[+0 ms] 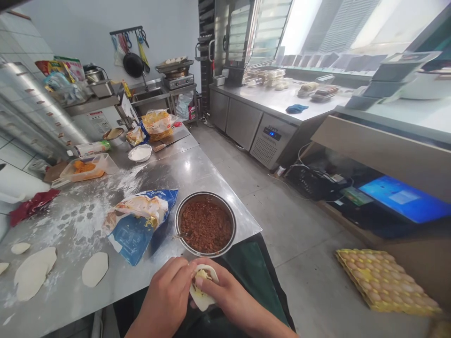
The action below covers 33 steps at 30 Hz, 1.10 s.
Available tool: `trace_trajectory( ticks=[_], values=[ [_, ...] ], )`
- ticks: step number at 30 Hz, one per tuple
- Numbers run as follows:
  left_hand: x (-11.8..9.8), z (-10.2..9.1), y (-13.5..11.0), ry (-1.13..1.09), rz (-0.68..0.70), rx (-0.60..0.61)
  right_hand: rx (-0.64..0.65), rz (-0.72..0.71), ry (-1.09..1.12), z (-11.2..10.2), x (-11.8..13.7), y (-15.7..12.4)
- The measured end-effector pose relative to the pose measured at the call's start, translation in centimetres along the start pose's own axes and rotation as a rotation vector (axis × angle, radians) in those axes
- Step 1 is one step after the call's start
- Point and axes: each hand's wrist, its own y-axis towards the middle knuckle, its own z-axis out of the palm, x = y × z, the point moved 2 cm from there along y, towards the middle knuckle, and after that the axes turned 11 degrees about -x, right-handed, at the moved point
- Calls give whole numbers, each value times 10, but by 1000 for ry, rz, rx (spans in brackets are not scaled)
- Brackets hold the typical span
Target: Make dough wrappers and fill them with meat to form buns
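Note:
Between my two hands is a dough wrapper with a pale, shredded filling and some darker bits on it. My left hand pinches the wrapper's left edge with closed fingers. From the right, my right hand cups the wrapper, its thumb lying over the filling. Just beyond my hands stands a steel bowl of reddish-brown minced filling, with a utensil handle at its left rim. Left of it lies an opened blue bag. Flat dough rounds rest on the floured steel table.
More dough pieces lie at the left. Farther back on the table are a plastic tub with orange contents, a small bowl of white powder and a yellow bag. Egg trays stand low on the right, beyond the table's edge.

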Motion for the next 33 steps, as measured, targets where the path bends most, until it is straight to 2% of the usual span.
trace_trajectory(
  ticks=[3, 8, 12, 17, 22, 25, 27, 30, 33],
  values=[
    [-1, 1, -1, 1, -3, -16, -22, 17, -1, 4, -4, 1],
    [-4, 4, 1, 63, 69, 75, -22, -20, -187, 5, 0, 0],
    [-5, 8, 1, 111, 103, 73, -64, 62, -190, 4, 2, 1],
    [-8, 11, 1, 169, 146, 107, -34, -90, -482, 5, 10, 1],
    [-13, 10, 2, 142, 173, 99, -59, 71, -550, 1, 16, 0],
    [-11, 12, 2, 167, 175, 125, -8, -81, -660, -1, 25, 0],
    [-7, 12, 3, 158, 133, 102, 30, -60, -594, -4, 25, 0],
    [-3, 7, 6, 79, 29, 15, 44, 73, -276, -10, 17, 0],
    [-1, 4, 8, 19, -13, -32, 52, 18, -84, -11, 11, 0]
  ],
)
